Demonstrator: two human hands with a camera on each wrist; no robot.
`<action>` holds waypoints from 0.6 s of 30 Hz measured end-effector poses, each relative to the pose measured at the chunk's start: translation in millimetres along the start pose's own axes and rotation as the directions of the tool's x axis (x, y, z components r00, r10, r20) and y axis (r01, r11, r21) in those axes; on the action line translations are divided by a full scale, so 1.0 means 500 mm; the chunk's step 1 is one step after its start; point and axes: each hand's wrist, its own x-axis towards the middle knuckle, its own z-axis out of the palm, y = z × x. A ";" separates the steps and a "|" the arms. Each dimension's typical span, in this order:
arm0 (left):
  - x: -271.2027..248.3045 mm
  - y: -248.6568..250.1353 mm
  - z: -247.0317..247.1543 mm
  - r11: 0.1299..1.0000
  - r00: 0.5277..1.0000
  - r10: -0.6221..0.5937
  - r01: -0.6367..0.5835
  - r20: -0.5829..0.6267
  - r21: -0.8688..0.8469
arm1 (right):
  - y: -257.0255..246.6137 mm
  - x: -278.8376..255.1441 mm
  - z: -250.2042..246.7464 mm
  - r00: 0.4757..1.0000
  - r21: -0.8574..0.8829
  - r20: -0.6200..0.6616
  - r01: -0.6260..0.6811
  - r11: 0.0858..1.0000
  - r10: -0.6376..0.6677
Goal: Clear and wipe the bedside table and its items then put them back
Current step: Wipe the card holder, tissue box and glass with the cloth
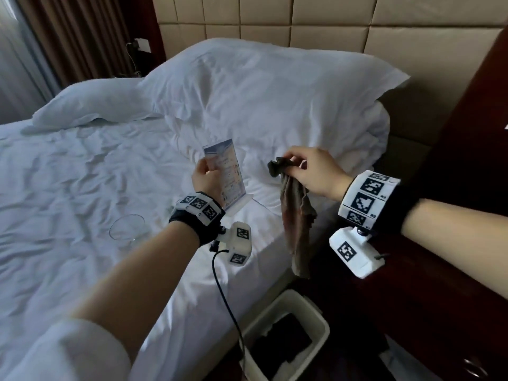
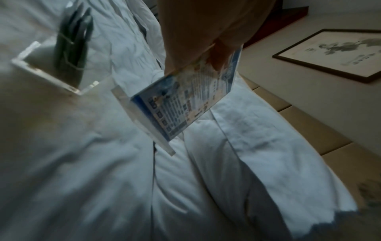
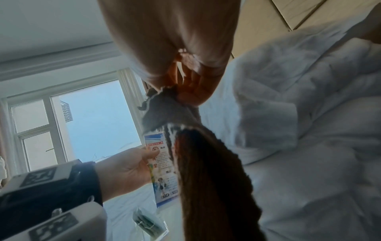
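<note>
my left hand (image 1: pixel 204 178) pinching an acrylic sign stand (image 1: pixel 228 176) held above the bed (image 1: pixel 82 174), its blue-bordered printed card too blurred to read, my right hand (image 1: pixel 310 171) gripping a brown cloth (image 1: pixel 297 215) that hangs down, clear acrylic box (image 2: pixel 59 65) of dark sachets on the bed

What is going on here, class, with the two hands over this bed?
A person is cleaning bedside items over the bed. The left hand holds an acrylic sign stand upright above the sheet, while the right hand pinches a brown cloth hanging beside it, apart from the stand. A clear box of dark sachets and a glass lie on the bed.
</note>
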 end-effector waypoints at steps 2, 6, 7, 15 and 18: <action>0.003 -0.017 0.002 1.000 1.000 0.007 -0.008 -0.025 -0.014 | 0.009 -0.004 0.015 1.000 0.007 0.004 -0.012 1.000 0.012; -0.002 -0.046 0.004 0.998 0.997 0.060 -0.062 -0.050 -0.024 | 0.031 -0.014 0.037 0.999 0.011 -0.007 -0.037 0.999 0.038; -0.004 -0.053 0.003 0.997 0.997 0.063 -0.065 -0.046 -0.033 | 0.040 -0.016 0.042 0.999 0.004 -0.009 -0.046 0.999 0.046; -0.012 -0.092 -0.013 0.992 0.996 0.078 -0.083 -0.053 -0.099 | 0.066 -0.027 0.057 0.994 0.003 -0.013 -0.108 0.994 0.108; -0.023 -0.097 -0.018 0.991 0.994 0.103 -0.105 0.021 0.078 | 0.066 -0.036 0.057 0.996 0.026 0.005 -0.092 0.995 0.092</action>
